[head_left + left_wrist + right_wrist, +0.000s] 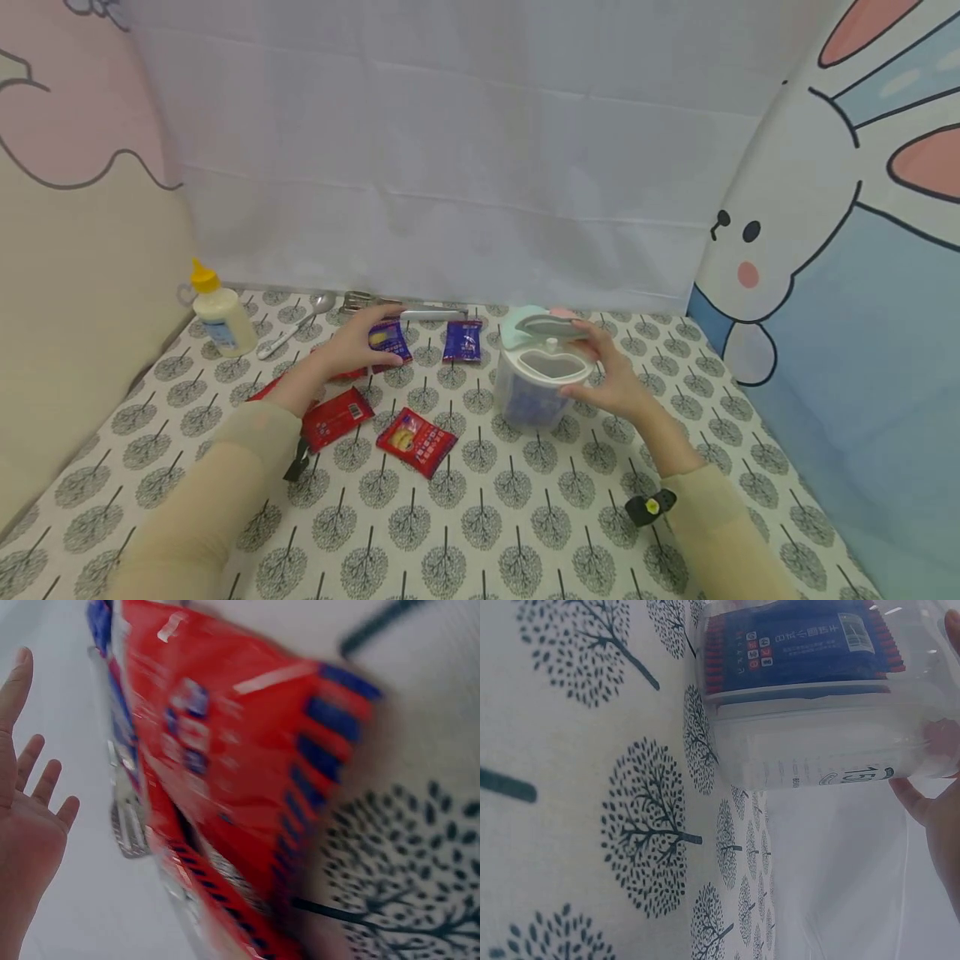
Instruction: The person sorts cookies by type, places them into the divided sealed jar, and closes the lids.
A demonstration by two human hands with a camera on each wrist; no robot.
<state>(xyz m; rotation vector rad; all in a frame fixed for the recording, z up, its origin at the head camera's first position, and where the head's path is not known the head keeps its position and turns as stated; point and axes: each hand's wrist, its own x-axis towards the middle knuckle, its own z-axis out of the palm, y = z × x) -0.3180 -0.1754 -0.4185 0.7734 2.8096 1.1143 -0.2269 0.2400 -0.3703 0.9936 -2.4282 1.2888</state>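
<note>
My right hand (611, 375) grips the rim of a clear plastic storage canister (521, 400), thumb at the near side and fingers by a raised grey flap (555, 326). Its white lid has a curved opening, with green and pink flaps behind. Through the wall in the right wrist view shows a blue snack packet (802, 649). Fingers spread and holding nothing, my left hand (352, 343) is beside a blue snack packet (390, 342); whether it touches it I cannot tell. Red snack packets (337, 418) lie under and near the left forearm, one (217, 735) large in the left wrist view.
Another red packet (417, 442) lies mid-table, and a blue packet (462, 341) lies left of the canister. Along the back are a spoon (296, 327) and metal utensils with grey handles (435, 315). A yellow-capped bottle (225, 321) stands at the back left.
</note>
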